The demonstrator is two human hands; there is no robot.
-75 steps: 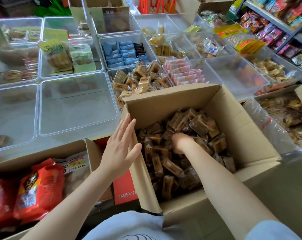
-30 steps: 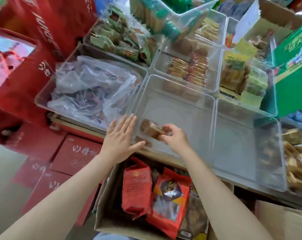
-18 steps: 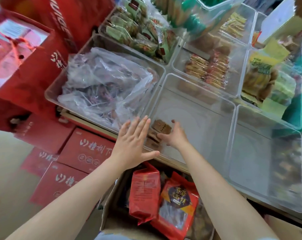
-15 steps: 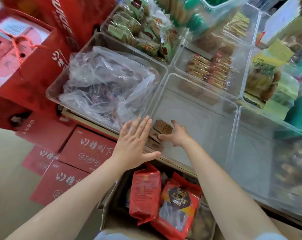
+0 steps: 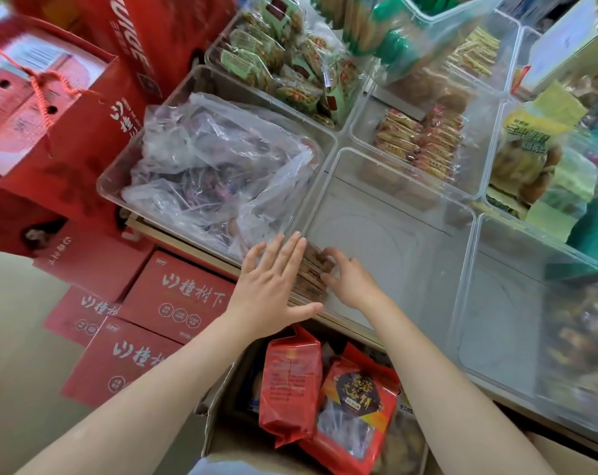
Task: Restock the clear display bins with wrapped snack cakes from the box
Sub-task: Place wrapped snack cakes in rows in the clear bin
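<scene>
Tucking snack cakes (image 5: 314, 269) into clear bin (image 5: 393, 241) corner: right hand (image 5: 350, 284) touching, grip seemingly loose; cakes at its ten o'clock; left hand (image 5: 273, 286) splayed, empty.

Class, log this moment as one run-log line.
stage: placing | right hand: setting cakes in near-left corner of clear bin | left hand: open, flat against bin's outer wall | bin: otherwise bare
</scene>
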